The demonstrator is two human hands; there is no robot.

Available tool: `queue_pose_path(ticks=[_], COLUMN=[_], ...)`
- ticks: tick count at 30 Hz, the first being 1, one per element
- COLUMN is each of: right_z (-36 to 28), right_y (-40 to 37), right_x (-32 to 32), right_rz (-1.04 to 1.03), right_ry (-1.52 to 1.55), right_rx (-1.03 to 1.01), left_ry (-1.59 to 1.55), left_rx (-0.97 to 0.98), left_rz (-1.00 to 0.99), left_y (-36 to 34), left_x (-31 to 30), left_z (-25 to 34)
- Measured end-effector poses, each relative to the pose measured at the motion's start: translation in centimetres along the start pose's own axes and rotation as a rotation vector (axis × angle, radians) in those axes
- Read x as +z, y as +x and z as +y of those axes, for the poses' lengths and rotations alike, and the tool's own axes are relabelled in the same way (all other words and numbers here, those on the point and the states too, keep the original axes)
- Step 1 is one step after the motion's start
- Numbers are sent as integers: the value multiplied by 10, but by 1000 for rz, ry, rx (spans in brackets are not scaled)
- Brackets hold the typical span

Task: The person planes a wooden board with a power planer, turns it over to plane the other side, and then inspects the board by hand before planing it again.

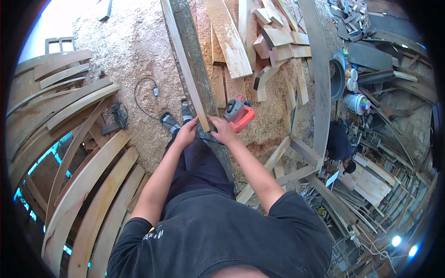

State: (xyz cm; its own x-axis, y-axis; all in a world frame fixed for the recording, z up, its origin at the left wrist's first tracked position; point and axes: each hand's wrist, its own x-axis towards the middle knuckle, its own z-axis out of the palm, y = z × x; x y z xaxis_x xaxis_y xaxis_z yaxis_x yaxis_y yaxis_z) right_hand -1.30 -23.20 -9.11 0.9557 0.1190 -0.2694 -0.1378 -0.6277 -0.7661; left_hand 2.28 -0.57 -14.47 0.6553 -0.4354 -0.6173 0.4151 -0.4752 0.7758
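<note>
A long, narrow wooden strip (189, 69) lies lengthwise along a dark, weathered beam (200, 60), its near end close to my body. My left hand (186, 133) grips the left side of that end, fingers curled against the wood. From the right, my right hand (224, 130) holds the same end, with its thumb and fingers at the strip's edge. Just beyond my right hand, a red and grey electric planer (239, 113) rests beside the beam. My palms and some fingertips are hidden.
Sawn boards (229, 39) and stacked offcuts (278, 44) lie ahead on the right, over sawdust (125, 51). Curved planks (85, 185) lean at left. A black cable (136, 95) loops on the floor. Another person (340, 141) is at far right, near buckets (356, 103).
</note>
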Motion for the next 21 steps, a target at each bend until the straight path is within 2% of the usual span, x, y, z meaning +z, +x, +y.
queue_pose_path(ticks=[3,5,7,9,10,11,13,15,20,21], right_z=[12,7,-3,-17,-28,-40,-74,-111,-222,-249], right_y=[2,-6,-15,-22,-26,-31,-35,-40,-29,-27], right_x=[11,9,6,-7,-15,-25,-45,-65,-122,-134], right_rz=[-49,-41,1,71,78,121,171,180,382,397], right_ry=[59,124,164,128,122,103,74,218,138,226], right_rx=[-63,-77,-88,-189,-203,-239,-285,-259,-444,-362], left_ry=[-26,-61,75,88,146,203,204,91,-2,-20], left_rx=[81,106,164,175,279,384,396,473,607,651], left_rz=[15,1,31,29,60,92,53,76,110,147], left_y=[2,-8,-25,-41,-51,-61,-84,-107,-158,-166], left_x=[6,2,-4,-10,-12,-15,-28,-38,-75,-83], left_z=[-15,3,31,52,60,68,98,129,209,227])
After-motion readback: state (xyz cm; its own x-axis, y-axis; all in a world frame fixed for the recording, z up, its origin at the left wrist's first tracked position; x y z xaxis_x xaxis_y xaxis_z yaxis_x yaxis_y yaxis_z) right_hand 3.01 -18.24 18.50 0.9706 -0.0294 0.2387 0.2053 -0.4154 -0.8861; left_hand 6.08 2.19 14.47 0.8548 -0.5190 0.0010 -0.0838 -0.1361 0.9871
